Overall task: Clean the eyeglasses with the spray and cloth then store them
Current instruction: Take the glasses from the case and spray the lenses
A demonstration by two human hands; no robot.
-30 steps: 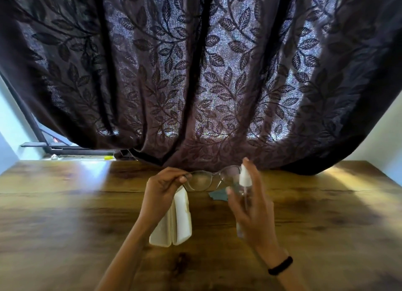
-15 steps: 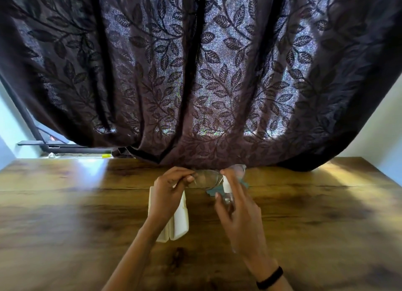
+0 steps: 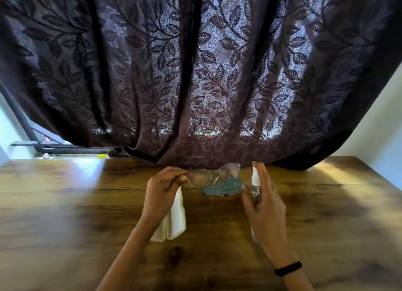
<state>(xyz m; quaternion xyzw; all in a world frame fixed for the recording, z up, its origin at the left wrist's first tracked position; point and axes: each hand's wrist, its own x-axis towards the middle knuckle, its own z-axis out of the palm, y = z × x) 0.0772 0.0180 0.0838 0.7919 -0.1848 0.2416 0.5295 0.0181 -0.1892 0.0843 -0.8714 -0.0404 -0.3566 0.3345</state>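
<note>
Over the middle of the wooden table, your left hand pinches the eyeglasses at the left end of their frame, with thumb and fingers curled on it. The glasses have a thin frame and large, rounded, clear lenses. You hold them in the air, just in front of the curtain hem.

Your right hand grips the spray bottle upright, just to the right of the glasses. The fingers wrap its clear cylindrical body, and the forefinger reaches up along the white pump head.

The cloth is blue-green, soft and crumpled. It lies on the table under the right lens, between your two hands.

A white case, smooth and oblong with rounded corners, lies under your left wrist and is partly hidden by it. Two halves show with a seam between them, but how far it stands open is not clear.

The table top is brown with dark grain and shiny patches of light. Behind it the curtain hangs in heavy folds, dark purple, woven with a leaf pattern, and light glows through it. A black band sits on your right wrist.
</note>
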